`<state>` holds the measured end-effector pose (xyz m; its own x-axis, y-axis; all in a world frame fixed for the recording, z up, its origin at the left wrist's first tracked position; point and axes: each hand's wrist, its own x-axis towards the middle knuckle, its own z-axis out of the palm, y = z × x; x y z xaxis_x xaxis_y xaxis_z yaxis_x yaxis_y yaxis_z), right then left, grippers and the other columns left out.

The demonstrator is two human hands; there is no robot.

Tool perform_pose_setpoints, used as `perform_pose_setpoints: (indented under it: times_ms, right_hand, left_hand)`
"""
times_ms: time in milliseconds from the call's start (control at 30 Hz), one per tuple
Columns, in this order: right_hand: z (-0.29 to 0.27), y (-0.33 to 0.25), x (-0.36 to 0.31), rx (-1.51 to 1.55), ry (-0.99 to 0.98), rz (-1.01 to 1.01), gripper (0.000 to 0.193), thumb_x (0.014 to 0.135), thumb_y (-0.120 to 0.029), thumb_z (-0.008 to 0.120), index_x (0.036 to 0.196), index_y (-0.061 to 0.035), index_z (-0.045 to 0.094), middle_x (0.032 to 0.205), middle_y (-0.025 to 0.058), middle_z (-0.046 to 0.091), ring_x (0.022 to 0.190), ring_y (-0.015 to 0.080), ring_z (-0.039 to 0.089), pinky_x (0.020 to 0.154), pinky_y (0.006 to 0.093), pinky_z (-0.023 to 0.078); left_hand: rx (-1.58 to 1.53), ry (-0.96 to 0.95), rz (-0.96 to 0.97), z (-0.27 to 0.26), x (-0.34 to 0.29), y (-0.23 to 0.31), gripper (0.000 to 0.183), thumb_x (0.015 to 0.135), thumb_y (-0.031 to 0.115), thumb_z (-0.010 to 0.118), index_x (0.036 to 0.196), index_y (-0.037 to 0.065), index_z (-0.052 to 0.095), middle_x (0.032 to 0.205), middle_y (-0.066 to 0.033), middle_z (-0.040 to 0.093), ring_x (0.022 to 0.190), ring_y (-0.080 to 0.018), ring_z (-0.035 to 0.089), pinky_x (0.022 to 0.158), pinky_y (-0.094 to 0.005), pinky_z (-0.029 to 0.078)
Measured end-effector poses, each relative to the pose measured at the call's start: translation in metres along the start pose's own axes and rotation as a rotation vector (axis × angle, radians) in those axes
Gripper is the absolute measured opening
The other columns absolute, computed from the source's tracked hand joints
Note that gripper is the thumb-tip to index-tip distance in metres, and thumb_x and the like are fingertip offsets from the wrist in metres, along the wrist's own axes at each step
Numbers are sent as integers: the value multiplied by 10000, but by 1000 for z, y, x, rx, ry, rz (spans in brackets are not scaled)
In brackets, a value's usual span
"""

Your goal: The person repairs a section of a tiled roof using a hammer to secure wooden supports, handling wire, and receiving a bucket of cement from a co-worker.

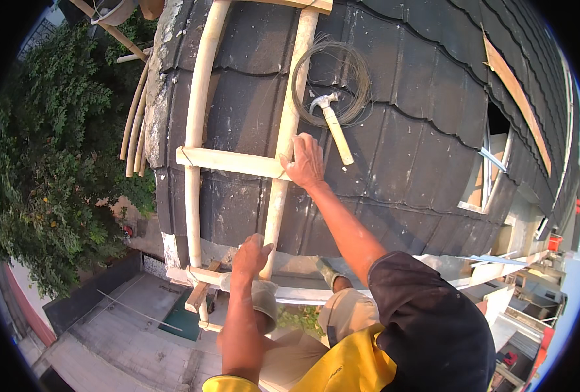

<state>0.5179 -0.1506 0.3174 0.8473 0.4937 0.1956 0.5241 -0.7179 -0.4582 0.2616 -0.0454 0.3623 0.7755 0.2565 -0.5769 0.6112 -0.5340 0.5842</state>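
Pale ladder [231,161], seemingly bamboo, on roof [401,153]

The left side is being filled by a leafy tree [61,150], and slim poles [137,127] are being seen between it and the roof's edge. On the right, a long curved board [514,93] is being held up by dark tiles [427,157], near a pale-framed window [488,171]. Below, a paved yard [126,326] is being partly covered by a green patch [186,315].
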Motion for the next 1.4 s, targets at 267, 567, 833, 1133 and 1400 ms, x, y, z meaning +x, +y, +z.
perform_pose_setpoints:
  times_ms: [267, 567, 833, 1133, 1400]
  right_hand:
    - [-40, 156, 4, -212, -312, 796, 623, 786, -371, 788, 1205, -31, 477, 1180, 185, 624, 1116, 344, 608, 920, 537, 454]
    - [2, 212, -22, 283, -126, 648, 442, 780, -305, 803, 992, 14, 582, 818, 200, 710, 719, 414, 691, 691, 505, 529]
    - [-52, 152, -18, -68, 157, 477, 344, 769, -245, 816, 1002, -64, 639, 853, 170, 710, 806, 403, 682, 692, 481, 520]
    - [-22, 143, 6, 818, 326, 707, 316, 826, -151, 795, 1046, 33, 662, 733, 28, 618, 511, 71, 513, 457, 230, 405]
    - [-111, 77, 60, 532, 432, 361, 314, 892, -207, 753, 1057, 36, 643, 709, 24, 613, 531, 89, 549, 495, 255, 455]
  left_hand:
    - [-474, 423, -369, 8, 178, -47, 915, 858, 575, 670, 1302, -193, 448, 1306, -370, 533, 1277, -403, 524, 1059, -421, 417]
    - [-572, 913, -1026, -13, 303, 72, 1039, 814, 400, 744, 1434, -165, 131, 1327, -296, 435, 1215, -434, 523, 1026, -472, 470]
    - [-427, 1043, -1090, -5, 308, 57, 972, 819, 347, 690, 1487, -86, 133, 1322, -251, 452, 1169, -426, 555, 985, -500, 487]
    - [-431, 1024, -1091, -2, 308, 63, 939, 833, 356, 651, 1501, -51, 133, 1344, -243, 434, 1152, -416, 561, 958, -514, 489]
    - [-452, 1046, -1088, -3, 305, 61, 951, 832, 337, 649, 1507, -67, 113, 1379, -278, 407, 1154, -436, 556, 957, -517, 484]
